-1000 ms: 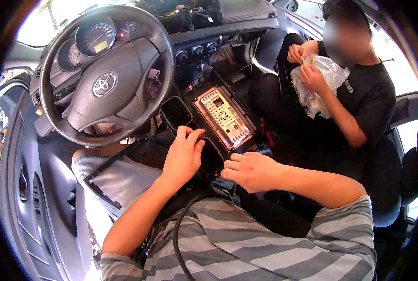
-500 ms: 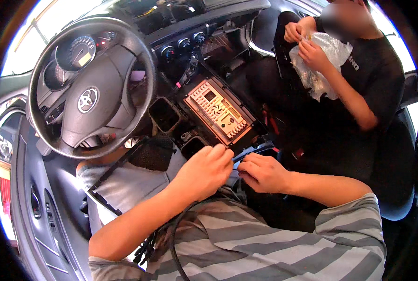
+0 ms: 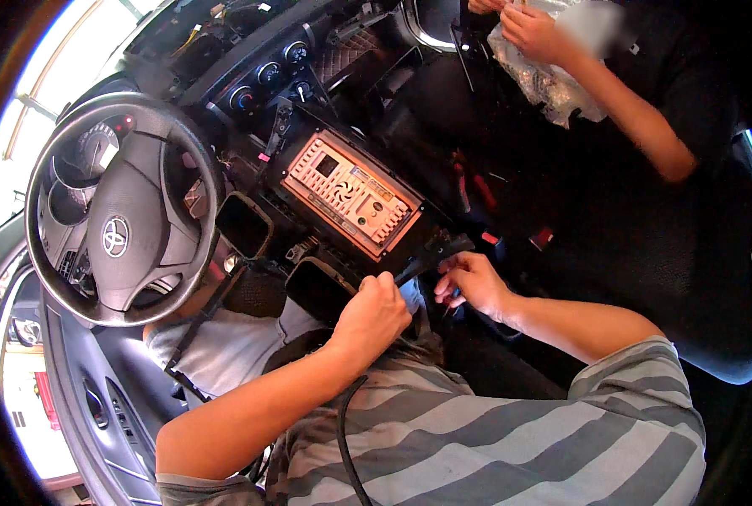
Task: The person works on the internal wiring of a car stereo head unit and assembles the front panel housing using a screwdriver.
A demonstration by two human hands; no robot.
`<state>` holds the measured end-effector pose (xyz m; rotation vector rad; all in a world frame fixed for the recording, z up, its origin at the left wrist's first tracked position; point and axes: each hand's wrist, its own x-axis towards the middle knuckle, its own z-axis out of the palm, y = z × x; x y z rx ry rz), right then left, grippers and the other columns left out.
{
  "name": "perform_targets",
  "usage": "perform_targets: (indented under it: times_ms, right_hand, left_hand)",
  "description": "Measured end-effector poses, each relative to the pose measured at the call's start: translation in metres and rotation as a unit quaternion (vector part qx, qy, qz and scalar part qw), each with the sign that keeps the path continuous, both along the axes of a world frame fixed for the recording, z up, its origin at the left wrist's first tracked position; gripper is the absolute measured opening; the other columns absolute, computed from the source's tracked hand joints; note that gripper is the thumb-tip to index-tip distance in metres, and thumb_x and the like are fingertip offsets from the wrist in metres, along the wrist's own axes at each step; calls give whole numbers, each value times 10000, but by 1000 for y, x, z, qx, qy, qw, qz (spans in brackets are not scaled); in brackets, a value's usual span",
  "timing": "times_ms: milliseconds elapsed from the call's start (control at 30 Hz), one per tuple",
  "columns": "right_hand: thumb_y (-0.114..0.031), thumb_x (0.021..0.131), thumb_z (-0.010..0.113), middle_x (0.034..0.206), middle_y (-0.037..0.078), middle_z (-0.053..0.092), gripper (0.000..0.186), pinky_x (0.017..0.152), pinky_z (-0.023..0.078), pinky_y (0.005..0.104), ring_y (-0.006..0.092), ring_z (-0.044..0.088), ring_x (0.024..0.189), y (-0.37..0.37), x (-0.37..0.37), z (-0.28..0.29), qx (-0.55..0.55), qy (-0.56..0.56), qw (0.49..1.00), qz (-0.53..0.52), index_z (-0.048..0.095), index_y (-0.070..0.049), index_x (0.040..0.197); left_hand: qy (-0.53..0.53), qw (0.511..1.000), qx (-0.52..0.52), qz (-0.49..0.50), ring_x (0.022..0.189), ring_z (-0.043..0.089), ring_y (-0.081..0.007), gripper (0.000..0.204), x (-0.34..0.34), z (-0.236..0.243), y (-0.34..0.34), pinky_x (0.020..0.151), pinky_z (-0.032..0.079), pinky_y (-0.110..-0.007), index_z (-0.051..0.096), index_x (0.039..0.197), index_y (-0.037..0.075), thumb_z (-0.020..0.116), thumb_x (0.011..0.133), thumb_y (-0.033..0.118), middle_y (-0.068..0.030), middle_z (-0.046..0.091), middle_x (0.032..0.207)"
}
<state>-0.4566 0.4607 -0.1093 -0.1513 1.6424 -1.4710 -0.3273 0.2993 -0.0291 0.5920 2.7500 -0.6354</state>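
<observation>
My left hand (image 3: 374, 312) is closed in a fist-like pinch above my lap, at the near end of a dark narrow strip (image 3: 431, 255) whose kind I cannot make out. To its right is my right hand (image 3: 477, 288), its fingers curled together. Something small with blue and red bits shows at those fingertips, too small to name. Just beyond both hands, a car head unit (image 3: 352, 194) lies on the centre console, its copper-coloured back with fins and a small fan facing up. Across my striped shirt runs a black cable (image 3: 349, 434).
The steering wheel (image 3: 123, 211) stands at the left, with climate knobs (image 3: 269, 73) farther ahead. Cup holder openings (image 3: 318, 287) sit beside the head unit. Red-handled tools (image 3: 474, 187) lie to its right. At the far right, another person's hands (image 3: 528, 29) hold a clear plastic bag (image 3: 544, 80).
My right hand has drawn a little apart from the left, which stays closed. The view has turned, shifting the wheel and head unit left and the other person toward the top edge.
</observation>
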Motion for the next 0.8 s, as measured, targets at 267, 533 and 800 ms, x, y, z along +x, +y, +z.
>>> perform_targets:
  times_ms: [267,533,800]
  right_hand:
    - [-201,918,627,545,25,493,317,421,315,299,124,438,446,-17,-6,0,-131,-103,982,87,519,-69,651]
    - [-116,906,567,541,24,470,215,392,326,280,129,455,408,-22,23,27,-25,113,993,-24,490,-52,715]
    - [-206,899,545,598,39,517,188,402,355,270,151,507,446,3,10,46,6,44,995,-85,520,-54,792]
  left_hand:
    - [65,997,-9,-39,781,489,-177,133,12,-5,-6,615,361,-294,612,757,85,574,783,210,-25,537,742]
    - [156,986,-19,-58,761,448,-165,115,23,-1,-11,627,330,-291,560,738,106,551,778,213,-14,464,739]
    - [288,875,386,42,725,505,-250,138,25,54,-46,627,429,-394,541,779,88,665,783,150,-68,474,731]
